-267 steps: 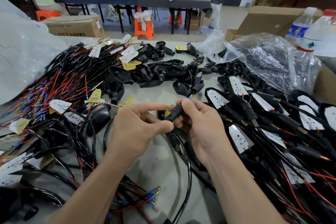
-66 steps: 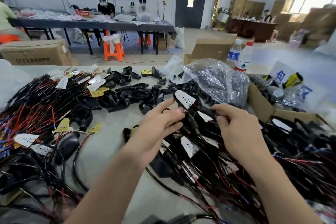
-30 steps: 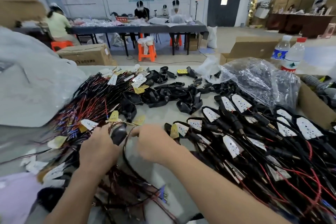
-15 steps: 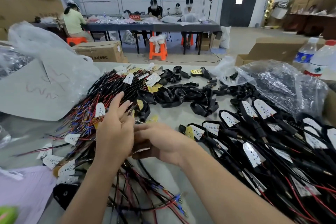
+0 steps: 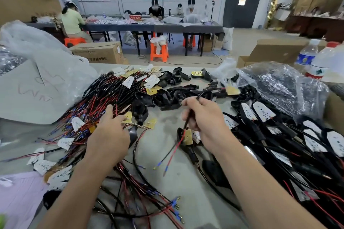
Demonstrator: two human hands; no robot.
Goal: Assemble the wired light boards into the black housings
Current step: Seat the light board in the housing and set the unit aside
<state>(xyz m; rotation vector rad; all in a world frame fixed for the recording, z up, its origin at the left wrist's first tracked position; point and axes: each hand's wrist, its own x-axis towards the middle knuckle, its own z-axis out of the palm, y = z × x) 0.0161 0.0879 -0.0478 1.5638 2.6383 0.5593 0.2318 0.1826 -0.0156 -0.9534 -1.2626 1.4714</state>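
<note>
Gripping a thin black sheathed cable (image 5: 186, 121) in a curled fist, the right hand (image 5: 206, 119) is hovering over the middle of the grey worktop (image 5: 176, 188), so that one's definitely holding something. The cable's red and black tails (image 5: 175, 151) with little blue-tipped ends are dangling below the fist. The other end is arcing up and away to a small yellow light board (image 5: 232, 90) out over the heap of empty black plastic housings (image 5: 167, 96). That bit's blurry, so I can't tell if it's touching them. The left hand (image 5: 109, 135) is reaching out with loose, mostly straight fingers over the big tangle of red and black wired light boards (image 5: 96, 102) on the left of the worktop. Its thumb is sitting right by one yellow board (image 5: 128, 117), and it isn't gripping anything that I can see. Over on the right, a bunch of black housings with white dotted boards (image 5: 260, 112) seated in them are lying side by side, with their cables trailing toward the near edge. Behind those, a crinkly clear plastic bag (image 5: 283, 83) with dark parts inside is slumping next to two clear water bottles (image 5: 307, 55). A big white plastic sack (image 5: 41, 65) is taking up the far left.
</note>
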